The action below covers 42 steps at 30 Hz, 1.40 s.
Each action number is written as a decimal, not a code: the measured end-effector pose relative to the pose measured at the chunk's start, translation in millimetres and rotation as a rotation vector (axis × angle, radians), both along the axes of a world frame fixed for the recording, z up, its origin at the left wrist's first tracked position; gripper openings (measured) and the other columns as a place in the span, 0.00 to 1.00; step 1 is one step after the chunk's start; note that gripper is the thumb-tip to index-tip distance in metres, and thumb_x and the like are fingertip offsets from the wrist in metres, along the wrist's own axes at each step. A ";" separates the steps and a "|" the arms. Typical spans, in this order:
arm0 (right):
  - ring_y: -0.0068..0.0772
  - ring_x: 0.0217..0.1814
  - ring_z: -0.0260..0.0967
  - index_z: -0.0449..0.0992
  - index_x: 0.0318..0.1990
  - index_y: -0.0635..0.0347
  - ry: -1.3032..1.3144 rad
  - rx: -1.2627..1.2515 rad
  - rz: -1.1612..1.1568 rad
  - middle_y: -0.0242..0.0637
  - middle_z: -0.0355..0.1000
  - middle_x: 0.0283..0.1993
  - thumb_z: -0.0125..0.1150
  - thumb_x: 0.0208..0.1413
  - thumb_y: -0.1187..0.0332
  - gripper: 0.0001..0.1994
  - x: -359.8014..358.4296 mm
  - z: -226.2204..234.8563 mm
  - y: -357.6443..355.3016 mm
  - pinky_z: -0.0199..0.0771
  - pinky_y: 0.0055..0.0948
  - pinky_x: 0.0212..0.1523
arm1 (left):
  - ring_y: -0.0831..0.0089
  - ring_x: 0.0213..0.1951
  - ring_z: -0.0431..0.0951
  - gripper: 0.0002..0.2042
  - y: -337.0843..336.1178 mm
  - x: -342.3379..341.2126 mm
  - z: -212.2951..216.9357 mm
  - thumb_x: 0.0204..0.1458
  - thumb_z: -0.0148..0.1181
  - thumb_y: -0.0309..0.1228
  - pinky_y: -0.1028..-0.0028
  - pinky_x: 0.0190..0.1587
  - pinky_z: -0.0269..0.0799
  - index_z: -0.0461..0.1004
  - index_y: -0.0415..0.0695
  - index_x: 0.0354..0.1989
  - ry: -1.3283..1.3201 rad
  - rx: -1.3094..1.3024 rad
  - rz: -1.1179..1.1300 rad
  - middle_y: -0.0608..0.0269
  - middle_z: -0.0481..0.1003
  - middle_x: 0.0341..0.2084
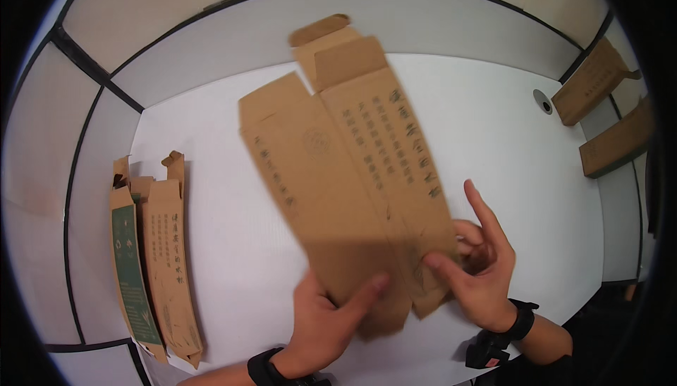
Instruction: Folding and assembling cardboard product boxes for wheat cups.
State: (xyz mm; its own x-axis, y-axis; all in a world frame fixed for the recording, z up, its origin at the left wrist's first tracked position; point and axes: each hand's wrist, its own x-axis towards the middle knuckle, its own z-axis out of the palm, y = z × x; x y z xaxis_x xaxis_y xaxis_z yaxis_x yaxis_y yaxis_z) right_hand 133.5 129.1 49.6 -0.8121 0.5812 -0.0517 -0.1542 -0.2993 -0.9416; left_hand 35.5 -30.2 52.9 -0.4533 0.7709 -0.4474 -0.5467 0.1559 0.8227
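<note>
A flattened brown cardboard box (331,167) with dark printed writing is held up over the white table, tilted, its flaps pointing to the far side. My left hand (335,319) grips its near left part, thumb on the front face and the fingers hidden behind. At the near right edge, my right hand (479,266) pinches the cardboard between thumb and curled fingers, while the index finger sticks out, away from the box. Both wrists wear black bands.
Several more flattened boxes, one with a green panel (134,273), lean together at the table's left. Two folded brown boxes stand at the far right, the upper one (591,83) near a round grey grommet (542,102). Pale partition walls border the white table (218,125).
</note>
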 end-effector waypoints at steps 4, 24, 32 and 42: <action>0.52 0.48 0.76 0.69 0.57 0.70 -0.031 1.074 0.091 0.58 0.72 0.50 0.70 0.39 0.81 0.32 13.9 1.7 2.6 0.79 0.36 0.40 | 0.68 0.53 0.68 0.43 7.3 6.3 -8.0 0.50 0.67 0.28 0.67 0.55 0.67 0.39 0.39 0.67 0.615 0.225 0.403 0.52 0.66 0.50; 0.35 0.61 0.66 0.58 0.64 0.67 -0.025 0.422 0.296 0.45 0.69 0.57 0.64 0.52 0.76 0.32 3.7 -4.4 12.8 0.62 0.35 0.62 | 0.69 0.54 0.70 0.29 -1.2 -10.1 -2.2 0.54 0.63 0.31 0.68 0.52 0.70 0.55 0.38 0.61 0.132 0.157 0.120 0.56 0.68 0.52; 0.33 0.56 0.70 0.63 0.60 0.67 0.137 0.466 0.098 0.43 0.71 0.54 0.65 0.46 0.85 0.30 -0.3 -12.9 11.2 0.67 0.34 0.57 | 0.66 0.56 0.64 0.42 -6.5 -23.4 -14.2 0.42 0.73 0.29 0.66 0.57 0.62 0.50 0.39 0.62 0.935 0.229 0.128 0.54 0.61 0.53; 0.33 0.50 0.71 0.70 0.48 0.64 0.083 0.597 0.120 0.42 0.72 0.49 0.65 0.45 0.86 0.21 6.8 -16.6 9.2 0.71 0.31 0.53 | 0.62 0.61 0.55 0.51 -6.4 -18.5 -8.3 0.37 0.75 0.30 0.61 0.58 0.59 0.37 0.42 0.63 0.982 0.054 -0.068 0.53 0.49 0.57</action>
